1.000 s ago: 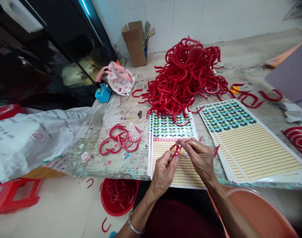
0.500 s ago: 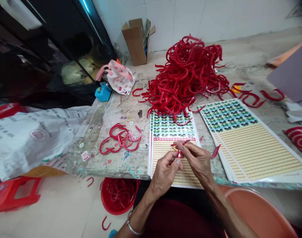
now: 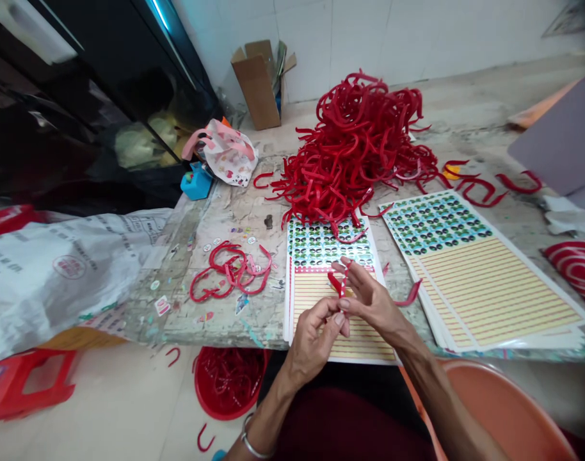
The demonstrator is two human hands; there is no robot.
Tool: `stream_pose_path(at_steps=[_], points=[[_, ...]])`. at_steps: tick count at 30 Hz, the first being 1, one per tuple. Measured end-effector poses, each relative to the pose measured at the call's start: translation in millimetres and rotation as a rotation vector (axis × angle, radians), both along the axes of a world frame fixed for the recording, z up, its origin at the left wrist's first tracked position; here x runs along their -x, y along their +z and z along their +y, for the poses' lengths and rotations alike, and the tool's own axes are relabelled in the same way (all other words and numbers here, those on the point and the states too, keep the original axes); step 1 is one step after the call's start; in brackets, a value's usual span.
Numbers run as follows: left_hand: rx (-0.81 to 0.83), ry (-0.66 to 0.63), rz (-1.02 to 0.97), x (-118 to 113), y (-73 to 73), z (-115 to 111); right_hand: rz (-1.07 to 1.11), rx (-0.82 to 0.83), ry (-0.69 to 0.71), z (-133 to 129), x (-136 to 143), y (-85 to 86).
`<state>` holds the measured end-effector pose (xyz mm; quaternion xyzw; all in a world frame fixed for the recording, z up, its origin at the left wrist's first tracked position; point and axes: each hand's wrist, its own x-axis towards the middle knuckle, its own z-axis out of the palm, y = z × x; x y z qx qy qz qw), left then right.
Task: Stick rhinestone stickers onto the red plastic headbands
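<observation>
Over the middle sticker sheets, my left hand pinches the lower end of a curved red band. A strip with white marks shows along the band. My right hand touches the same band, its thumb near my left fingertips and its other fingers spread upward. Beyond the hands rises a large heap of red curved bands, its front edge lying over the top of the sheets. Several red bands lie in a loose group to the left.
More sticker sheets lie at the right. A cardboard box, a pink and white bag and a blue box stand at the back left. Below the table edge are a red basin and an orange tub.
My right fingers have opened and lifted from their pinch, and the band now stands more upright between the hands. The view has shifted slightly.
</observation>
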<state>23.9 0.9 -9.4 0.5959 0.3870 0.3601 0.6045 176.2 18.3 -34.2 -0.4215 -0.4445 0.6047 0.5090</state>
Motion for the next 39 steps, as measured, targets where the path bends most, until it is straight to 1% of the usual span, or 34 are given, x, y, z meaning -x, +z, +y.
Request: stream_pose_path(at_steps=[2,4,8,14,20,24,29,32,35,39], points=[[-0.021,-0.025,0.005,1,-0.9,-1,0.078,0.007,0.126,2,-3,1.7],[-0.021,-0.022,0.01,1,-2.0,-1,0.114,0.012,0.162,2,-2,4.1],[0.072,0.026,-0.046,0,-4.9,-1,0.101,-0.019,0.079,1,3,7.1],[0.157,0.031,-0.128,-2,-6.5,-2,0.075,-0.044,0.059,-2,5,8.1],[0.161,0.025,-0.128,0,-6.4,-1,0.08,-0.033,0.042,-5,8,9.2],[0.157,0.003,-0.096,3,-10.3,-3,0.088,-0.013,-0.014,-3,8,8.8],[0.168,-0.031,-0.049,2,-16.5,-7,0.098,0.094,-0.079,0,8,7.1],[0.191,-0.038,-0.066,1,-18.5,-9,0.101,0.141,-0.098,2,9,5.2],[0.202,-0.038,-0.087,1,-18.8,-7,0.122,0.172,-0.084,3,11,3.8],[0.205,-0.041,-0.127,5,-17.9,-3,0.194,0.147,-0.047,-1,8,3.3]])
